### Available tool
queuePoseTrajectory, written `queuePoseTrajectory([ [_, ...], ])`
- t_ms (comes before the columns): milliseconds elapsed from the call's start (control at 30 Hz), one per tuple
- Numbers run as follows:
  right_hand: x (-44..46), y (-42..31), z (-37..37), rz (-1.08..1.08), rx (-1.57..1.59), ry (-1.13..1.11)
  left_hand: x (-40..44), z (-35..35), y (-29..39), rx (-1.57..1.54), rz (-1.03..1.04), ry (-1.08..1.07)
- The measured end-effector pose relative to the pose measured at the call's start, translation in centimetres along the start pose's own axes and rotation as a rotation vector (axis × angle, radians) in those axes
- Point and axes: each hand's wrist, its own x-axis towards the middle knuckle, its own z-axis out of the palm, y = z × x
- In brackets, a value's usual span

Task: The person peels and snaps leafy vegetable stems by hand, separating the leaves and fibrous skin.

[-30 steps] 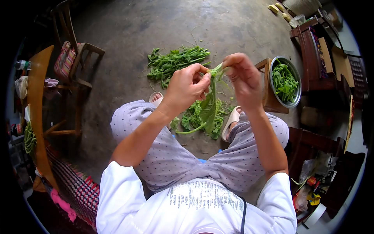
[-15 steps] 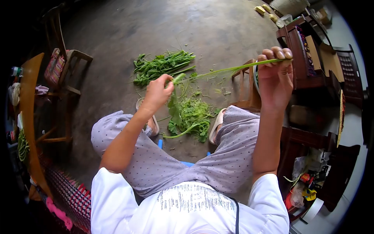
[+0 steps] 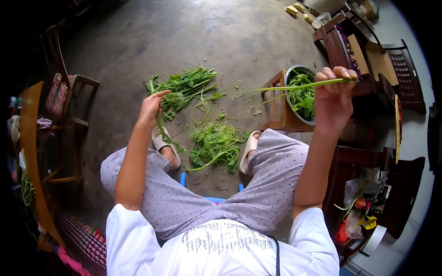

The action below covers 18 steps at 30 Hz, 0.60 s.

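My left hand point(image 3: 151, 108) is at the left, its index finger pointing out toward the heap of leafy green stems point(image 3: 179, 87) on the floor. From its closed lower fingers a limp green leaf point(image 3: 168, 136) hangs down. Raised at the right, my right hand point(image 3: 335, 92) pinches the end of a long green stalk point(image 3: 299, 86), which stretches leftward in the air. Behind this stalk, a metal basin point(image 3: 289, 103) holds cut greens. Between my feet lies a pile of thin, stringy trimmings point(image 3: 216, 142) with a few leaves.
A wooden stool point(image 3: 276, 120) bears the basin. A wooden chair point(image 3: 83, 79) with a striped cushion stands at the left, near a wooden board point(image 3: 31, 119). Dark wooden furniture point(image 3: 329, 43) lines the right side, where plastic bags and small items lie lower down.
My hands have moved farther apart, the left one leftward with the leaf. The stalk in my right hand now hangs free of my left hand. The whole view has shifted a little.
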Motion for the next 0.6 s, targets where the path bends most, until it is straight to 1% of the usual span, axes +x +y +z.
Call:
queuePoseTrajectory([
  [33, -0.2, 0.8, 0.0, 0.028, -0.134, -0.008, -0.4, 0.4, 0.3, -0.014, 0.043, -0.069],
  [67, -0.6, 2.1, -0.2, 0.031, -0.204, 0.018, -1.4, 0.9, 1.2, -0.026, 0.082, -0.137],
  [100, -0.9, 3.1, -0.3, 0.035, -0.196, 0.024, -3.0, 1.7, 2.5, -0.021, 0.075, -0.131],
  [167, -1.5, 5.2, -0.4, 0.196, -0.307, 0.054, -6.9, 4.0, 5.5, 0.065, 0.183, -0.218],
  [200, -1.7, 6.3, -0.1, 0.205, -0.292, 0.056, -8.3, 4.7, 6.1, 0.054, 0.233, -0.283],
  [267, -2.2, 8.2, 0.6, 0.355, -0.301, 0.191, -10.1, 5.7, 6.4, 0.057, 0.316, -0.386],
  [300, -2.3, 8.8, 0.7, 0.364, -0.291, 0.192, -11.0, 6.1, 6.6, 0.070, 0.348, -0.424],
  [333, -2.3, 9.3, 0.7, 0.400, -0.282, 0.238, -12.1, 6.4, 7.4, -0.020, 0.342, -0.499],
  [367, -2.4, 9.7, 0.8, 0.436, -0.276, 0.285, -12.3, 6.4, 7.4, -0.022, 0.336, -0.495],
  [433, -2.2, 10.1, 0.8, 0.435, -0.291, 0.321, -12.5, 6.4, 7.3, -0.040, 0.344, -0.579],
  [533, -2.0, 10.2, 0.7, 0.452, -0.303, 0.337, -13.1, 6.0, 7.4, -0.084, 0.343, -0.549],
  [600, -1.6, 10.5, 1.5, 0.340, -0.799, 0.418, -13.6, 5.6, 7.6, -0.104, 0.348, -0.527],
])
